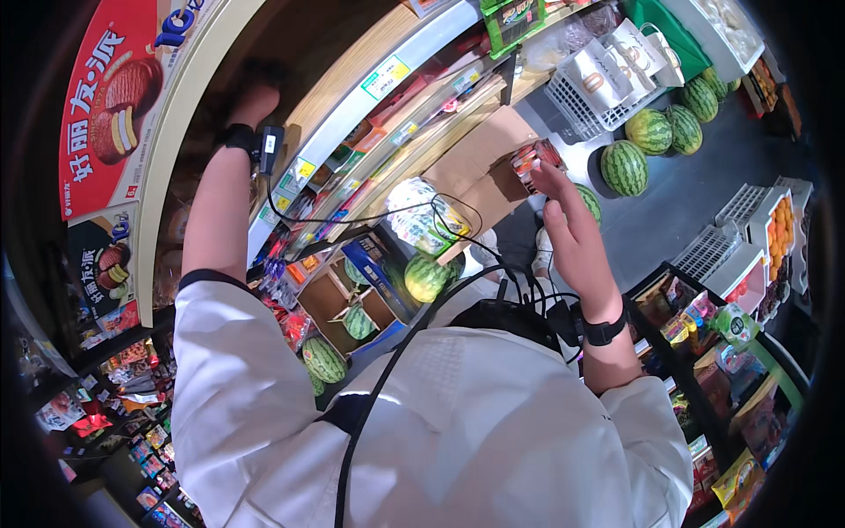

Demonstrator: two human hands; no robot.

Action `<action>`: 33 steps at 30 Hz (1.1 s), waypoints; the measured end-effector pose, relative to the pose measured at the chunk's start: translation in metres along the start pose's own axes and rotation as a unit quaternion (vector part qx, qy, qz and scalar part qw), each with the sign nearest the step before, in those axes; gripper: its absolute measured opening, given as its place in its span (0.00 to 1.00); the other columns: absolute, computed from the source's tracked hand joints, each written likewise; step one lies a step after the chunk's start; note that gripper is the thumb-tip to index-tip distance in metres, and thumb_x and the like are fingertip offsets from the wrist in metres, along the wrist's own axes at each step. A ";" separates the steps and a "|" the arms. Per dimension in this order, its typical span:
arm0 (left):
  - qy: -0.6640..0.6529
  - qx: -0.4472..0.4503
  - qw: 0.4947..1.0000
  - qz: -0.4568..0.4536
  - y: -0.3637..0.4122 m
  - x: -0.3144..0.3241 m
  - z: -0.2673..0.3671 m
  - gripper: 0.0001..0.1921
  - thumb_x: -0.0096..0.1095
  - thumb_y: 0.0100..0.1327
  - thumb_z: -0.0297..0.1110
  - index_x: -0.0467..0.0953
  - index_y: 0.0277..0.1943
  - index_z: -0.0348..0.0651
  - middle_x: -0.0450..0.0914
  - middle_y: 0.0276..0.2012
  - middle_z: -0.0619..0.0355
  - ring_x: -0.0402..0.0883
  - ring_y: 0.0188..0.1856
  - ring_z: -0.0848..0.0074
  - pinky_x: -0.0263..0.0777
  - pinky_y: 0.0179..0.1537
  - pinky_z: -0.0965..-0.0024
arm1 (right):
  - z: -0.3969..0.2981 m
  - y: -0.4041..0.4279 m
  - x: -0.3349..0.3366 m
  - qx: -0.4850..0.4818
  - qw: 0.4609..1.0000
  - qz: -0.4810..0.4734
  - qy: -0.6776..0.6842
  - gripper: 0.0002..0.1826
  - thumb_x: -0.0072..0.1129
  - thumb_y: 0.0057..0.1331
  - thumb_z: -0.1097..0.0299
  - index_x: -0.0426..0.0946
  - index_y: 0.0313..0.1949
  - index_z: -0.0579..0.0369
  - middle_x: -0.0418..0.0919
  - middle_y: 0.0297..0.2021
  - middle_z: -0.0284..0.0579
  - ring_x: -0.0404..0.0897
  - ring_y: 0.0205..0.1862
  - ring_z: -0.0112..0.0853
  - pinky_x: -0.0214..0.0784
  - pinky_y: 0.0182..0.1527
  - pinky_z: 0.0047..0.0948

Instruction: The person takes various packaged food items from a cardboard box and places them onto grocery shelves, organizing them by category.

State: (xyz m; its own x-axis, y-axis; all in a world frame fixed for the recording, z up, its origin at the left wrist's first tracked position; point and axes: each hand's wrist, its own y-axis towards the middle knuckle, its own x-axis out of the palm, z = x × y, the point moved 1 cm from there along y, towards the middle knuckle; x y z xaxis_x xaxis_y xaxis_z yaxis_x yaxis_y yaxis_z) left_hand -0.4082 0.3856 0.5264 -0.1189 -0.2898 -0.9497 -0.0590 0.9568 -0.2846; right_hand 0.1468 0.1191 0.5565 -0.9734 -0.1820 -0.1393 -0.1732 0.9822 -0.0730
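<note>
My left hand (261, 102) reaches deep into a dark shelf compartment, level with the wooden shelf board (370, 49). Its fingers are lost in shadow, so what they touch cannot be seen. My right hand (573, 237) is in front of my body, thumb and fingers stretched forward. Its fingertips overlap a red printed package (533, 162) at the edge of an open cardboard box (478, 148); whether they grip it is unclear. Beside the box is a white and green plastic-wrapped pack (422, 214). Both wrists wear black bands, and a cable runs from the left one.
Whole watermelons (624, 168) lie on the dark floor, near a white plastic basket (571, 99) of paper bags. Left of me stands a red snack display panel (109, 105). A divided carton (343, 297) holds melons. Fruit crates (752, 264) and snack racks (726, 376) are on the right.
</note>
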 end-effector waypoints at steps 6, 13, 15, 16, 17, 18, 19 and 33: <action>-0.177 -0.067 0.981 0.037 -0.023 -0.015 0.021 0.38 0.42 0.71 0.55 0.44 0.75 0.43 0.35 0.76 0.46 0.39 0.77 0.56 0.41 0.74 0.54 | -0.005 0.010 -0.001 0.016 1.000 0.004 0.027 0.24 0.46 0.74 0.64 0.61 0.65 0.62 0.73 0.57 0.54 0.72 0.61 0.39 0.61 0.63 0.35; -0.302 0.017 0.951 0.060 0.024 -0.009 -0.031 0.35 0.46 0.72 0.49 0.46 0.75 0.44 0.42 0.77 0.54 0.39 0.78 0.66 0.37 0.74 0.63 | -0.008 0.011 -0.006 0.028 0.999 0.013 0.045 0.24 0.45 0.74 0.66 0.62 0.65 0.62 0.73 0.58 0.52 0.71 0.62 0.39 0.58 0.65 0.36; -0.310 0.016 0.949 0.055 0.039 -0.004 -0.054 0.33 0.45 0.73 0.48 0.48 0.75 0.42 0.46 0.76 0.53 0.41 0.77 0.67 0.38 0.74 0.67 | -0.014 0.011 -0.005 0.033 0.999 0.015 0.037 0.24 0.45 0.74 0.65 0.62 0.65 0.62 0.73 0.58 0.52 0.71 0.62 0.39 0.59 0.65 0.36; -0.232 -0.011 0.970 0.066 0.044 0.001 -0.081 0.37 0.44 0.71 0.55 0.46 0.75 0.47 0.42 0.77 0.53 0.39 0.78 0.63 0.36 0.74 0.61 | -0.015 0.011 -0.006 0.035 0.999 0.009 0.036 0.24 0.45 0.73 0.65 0.62 0.65 0.62 0.73 0.58 0.53 0.71 0.62 0.40 0.59 0.65 0.36; -0.196 -0.014 0.978 0.068 0.053 0.004 -0.078 0.39 0.44 0.69 0.59 0.44 0.76 0.50 0.40 0.77 0.54 0.37 0.78 0.62 0.35 0.74 0.58 | -0.015 0.010 -0.005 0.038 0.999 0.017 0.035 0.24 0.45 0.73 0.65 0.62 0.65 0.62 0.73 0.58 0.53 0.71 0.62 0.40 0.59 0.65 0.36; -0.160 -0.018 0.984 0.070 0.060 0.006 -0.075 0.41 0.43 0.68 0.63 0.43 0.76 0.53 0.38 0.77 0.54 0.36 0.78 0.60 0.34 0.75 0.55 | -0.016 0.009 -0.004 0.035 0.999 0.018 0.011 0.25 0.46 0.73 0.64 0.62 0.65 0.63 0.73 0.58 0.53 0.71 0.62 0.40 0.59 0.65 0.36; -0.155 -0.037 0.984 0.075 0.062 0.010 -0.075 0.42 0.42 0.67 0.65 0.42 0.76 0.54 0.38 0.77 0.54 0.36 0.78 0.58 0.34 0.74 0.53 | -0.016 0.007 -0.003 0.031 0.999 0.017 -0.013 0.25 0.47 0.73 0.63 0.62 0.65 0.63 0.73 0.58 0.54 0.71 0.62 0.41 0.59 0.65 0.36; -0.237 -0.035 0.967 0.087 -0.035 0.002 -0.005 0.39 0.48 0.69 0.58 0.50 0.74 0.44 0.51 0.74 0.51 0.47 0.76 0.66 0.41 0.73 0.63 | -0.062 -0.080 -0.020 -0.019 0.999 -0.047 0.014 0.27 0.47 0.72 0.61 0.61 0.66 0.63 0.73 0.59 0.55 0.71 0.62 0.42 0.59 0.64 0.37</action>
State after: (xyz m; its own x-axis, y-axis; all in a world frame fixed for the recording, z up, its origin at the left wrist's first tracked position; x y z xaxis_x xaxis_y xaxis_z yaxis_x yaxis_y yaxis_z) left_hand -0.4114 0.3518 0.5352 0.3346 -0.0667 -0.9400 -0.1473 0.9815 -0.1221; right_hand 0.1704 0.0466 0.6261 -0.9565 -0.2718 -0.1062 -0.2682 0.9622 -0.0466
